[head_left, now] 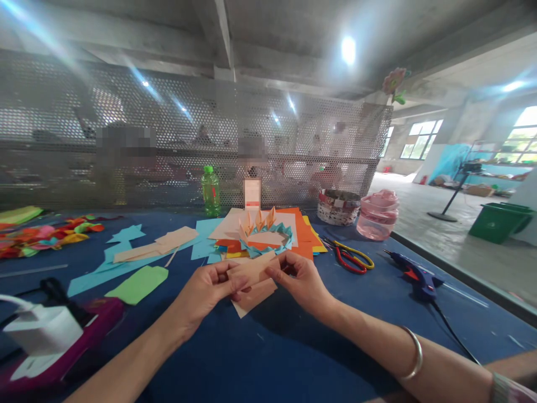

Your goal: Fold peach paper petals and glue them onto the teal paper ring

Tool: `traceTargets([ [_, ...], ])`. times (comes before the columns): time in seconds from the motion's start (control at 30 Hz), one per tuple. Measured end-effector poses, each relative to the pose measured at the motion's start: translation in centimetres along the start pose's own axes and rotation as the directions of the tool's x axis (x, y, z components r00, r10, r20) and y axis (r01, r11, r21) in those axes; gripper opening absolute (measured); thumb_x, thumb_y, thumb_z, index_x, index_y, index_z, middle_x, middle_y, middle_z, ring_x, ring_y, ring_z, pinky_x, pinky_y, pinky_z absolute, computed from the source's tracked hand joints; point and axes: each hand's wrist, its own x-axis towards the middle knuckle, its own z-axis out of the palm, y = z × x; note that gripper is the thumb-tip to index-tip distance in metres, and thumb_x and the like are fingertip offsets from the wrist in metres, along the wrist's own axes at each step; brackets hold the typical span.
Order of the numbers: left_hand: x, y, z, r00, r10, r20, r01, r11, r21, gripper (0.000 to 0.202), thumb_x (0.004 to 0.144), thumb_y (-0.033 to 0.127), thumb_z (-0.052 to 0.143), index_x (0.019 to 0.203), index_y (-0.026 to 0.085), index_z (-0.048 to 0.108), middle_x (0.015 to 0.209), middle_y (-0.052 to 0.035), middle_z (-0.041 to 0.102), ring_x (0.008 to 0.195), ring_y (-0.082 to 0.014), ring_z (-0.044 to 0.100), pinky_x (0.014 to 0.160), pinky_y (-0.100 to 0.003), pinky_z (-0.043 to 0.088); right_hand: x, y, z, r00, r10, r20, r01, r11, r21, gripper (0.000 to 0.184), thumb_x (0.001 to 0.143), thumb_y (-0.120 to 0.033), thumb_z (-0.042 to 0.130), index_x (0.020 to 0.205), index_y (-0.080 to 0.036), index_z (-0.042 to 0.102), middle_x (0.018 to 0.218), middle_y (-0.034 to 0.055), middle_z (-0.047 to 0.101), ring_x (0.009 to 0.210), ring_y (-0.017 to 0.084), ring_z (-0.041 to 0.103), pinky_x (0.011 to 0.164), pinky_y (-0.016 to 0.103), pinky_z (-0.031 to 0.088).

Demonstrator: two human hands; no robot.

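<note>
My left hand (pixel 205 291) and my right hand (pixel 300 280) both pinch a peach-coloured piece of paper (pixel 251 271) just above the blue table (pixel 293 347). A second peach sheet (pixel 254 296) lies under it, partly hidden by my fingers. Just beyond my hands stands a folded paper ring (pixel 265 238) of blue and orange pieces with peach points sticking up, resting on a stack of coloured sheets (pixel 304 232). My right wrist wears a silver bangle (pixel 415 355).
Red and yellow scissors (pixel 350 257) and a blue glue gun (pixel 415 277) lie to the right. A pink jar (pixel 377 215), woven basket (pixel 338 206) and green bottle (pixel 210 191) stand at the back. Paper scraps (pixel 138 282) lie left; a charger (pixel 42 330) near left. A perforated screen (pixel 126 123) closes the back.
</note>
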Motion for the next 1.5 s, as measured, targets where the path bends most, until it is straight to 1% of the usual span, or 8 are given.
traceTargets([
  [0.1, 0.03, 0.08, 0.08, 1.0, -0.008, -0.013, 0.008, 1.0, -0.004, 0.039, 0.066, 0.038, 0.08, 0.096, 0.015, 0.071, 0.084, -0.0049, 0.074, 0.079, -0.0176, 0.065, 0.067, -0.024, 0.046, -0.03, 0.07, 0.06, 1.0, -0.01, -0.013, 0.01, 0.999, 0.04, 0.025, 0.078, -0.039, 0.067, 0.085, -0.017, 0.056, 0.072, -0.0026, 0.056, 0.062, 0.009, 0.046, 0.06, 0.023, 0.036],
  [0.3, 0.03, 0.03, -0.01, 1.0, -0.01, -0.019, 0.01, 1.0, -0.019, 0.033, 0.065, 0.036, 0.08, 0.09, 0.016, 0.072, 0.078, -0.0027, 0.074, 0.074, -0.0161, 0.065, 0.065, -0.023, 0.046, 0.12, 0.53, 0.21, 0.999, 0.04, 0.012, -0.041, 0.99, 0.132, 0.048, 0.078, -0.041, 0.067, 0.114, -0.021, 0.044, 0.07, -0.0054, 0.056, 0.059, 0.009, 0.047, 0.057, 0.023, 0.036],
  [0.47, -0.21, 0.44, 0.1, 0.999, -0.004, -0.038, 0.004, 1.0, 0.002, 0.03, 0.066, 0.035, 0.079, 0.087, 0.017, 0.073, 0.077, -0.0021, 0.074, 0.069, -0.0145, 0.062, 0.064, -0.022, 0.045, 0.11, 0.86, 0.1, 0.996, 0.019, 0.091, -0.027, 0.996, 0.088, 0.037, 0.084, -0.05, 0.059, 0.095, -0.015, 0.06, 0.077, 0.0016, 0.06, 0.069, 0.012, 0.052, 0.062, 0.024, 0.038],
  [0.6, -0.29, 0.75, 0.31, 0.999, -0.004, -0.045, 0.004, 1.0, 0.003, 0.027, 0.065, 0.036, 0.079, 0.082, 0.017, 0.073, 0.072, -0.0017, 0.072, 0.067, -0.0148, 0.061, 0.063, -0.023, 0.046, 0.07, 0.87, -0.08, 0.994, 0.02, 0.105, -0.021, 1.0, 0.008, 0.041, 0.086, -0.053, 0.054, 0.077, -0.014, 0.063, 0.068, 0.0005, 0.058, 0.059, 0.009, 0.046, 0.054, 0.022, 0.032],
  [0.77, -0.39, 0.76, 0.3, 0.999, 0.007, -0.033, -0.006, 1.0, 0.003, 0.022, 0.066, 0.035, 0.079, 0.079, 0.018, 0.074, 0.067, -0.0002, 0.07, 0.064, -0.0135, 0.059, 0.062, -0.022, 0.045, -0.01, 0.9, -0.02, 0.993, 0.015, 0.118, -0.019, 0.999, 0.037, 0.037, 0.087, -0.049, 0.055, 0.076, -0.014, 0.063, 0.068, 0.0011, 0.061, 0.061, 0.01, 0.05, 0.057, 0.022, 0.036],
  [1.17, -0.31, 0.51, -0.02, 1.0, 0.025, -0.015, -0.024, 0.998, 0.056, 0.033, 0.069, 0.036, 0.077, 0.096, 0.017, 0.073, 0.088, -0.0047, 0.073, 0.078, -0.0172, 0.062, 0.064, -0.023, 0.046, 0.0, 0.33, -0.03, 0.997, 0.015, 0.07, -0.015, 1.0, -0.007, 0.031, 0.087, -0.042, 0.056, 0.074, -0.014, 0.063, 0.067, 0.0, 0.06, 0.059, 0.009, 0.047, 0.056, 0.022, 0.033],
  [1.4, -0.35, 0.87, 0.14, 0.996, 0.042, -0.082, -0.037, 0.997, 0.07, 0.023, 0.065, 0.037, 0.078, 0.074, 0.016, 0.072, 0.066, -0.0013, 0.067, 0.066, -0.0144, 0.059, 0.061, -0.022, 0.044, -0.05, 0.42, 0.02, 0.997, -0.005, 0.075, 0.004, 1.0, 0.017, 0.032, 0.086, -0.044, 0.057, 0.076, -0.015, 0.064, 0.069, 0.0009, 0.063, 0.061, 0.01, 0.051, 0.058, 0.022, 0.036],
  [1.5, -0.37, 0.97, 0.21, 0.994, 0.043, -0.101, -0.035, 0.996, 0.078, 0.022, 0.065, 0.037, 0.078, 0.069, 0.016, 0.071, 0.067, -0.0018, 0.068, 0.064, -0.0142, 0.058, 0.061, -0.022, 0.044, -0.12, 0.44, 0.08, 0.997, -0.009, 0.081, 0.008, 1.0, 0.007, 0.032, 0.086, -0.045, 0.057, 0.076, -0.015, 0.064, 0.069, 0.001, 0.064, 0.061, 0.01, 0.051, 0.058, 0.022, 0.037],
])
